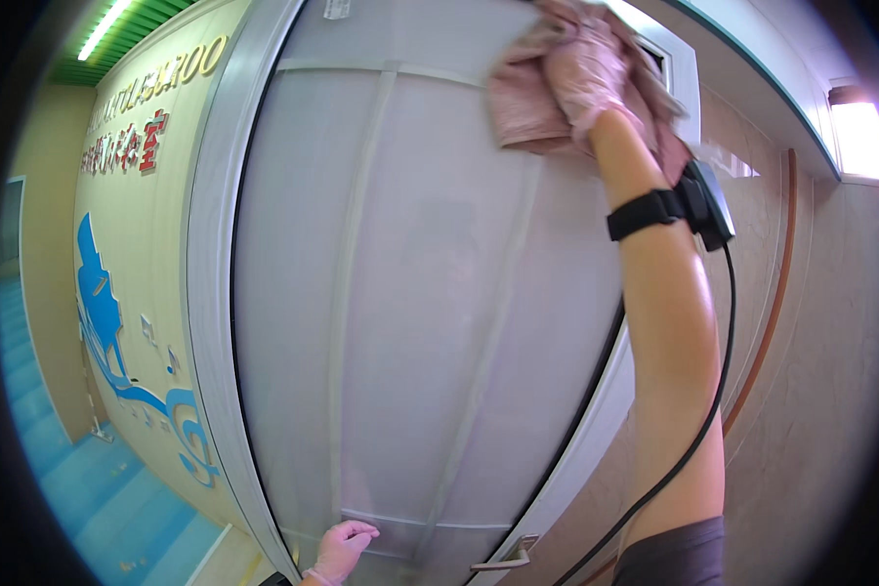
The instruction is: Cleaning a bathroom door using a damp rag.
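My right hand (586, 73), in a thin translucent pink glove, reaches up to the top right of a door (420, 244). It presses a bunched pink cloth (527, 98) against the door's pane and upper frame; the cloth's edges are blurred. Low on the left, my left hand (338, 553), in the same kind of glove, is in front of the pane. Its fingers are loosely curled together, with nothing seen in them. Whether it touches the pane I cannot tell. The pane is frosted grey, crossed by pale bars, inside a light metal frame (215, 244).
A lever handle (506, 557) juts out at the door's lower right. Around my right forearm is a black strap with a small device (705, 205), its cable (698, 439) hanging down. To the left, a cream wall (146, 264) bears raised lettering and a blue music motif, above blue flooring (117, 498).
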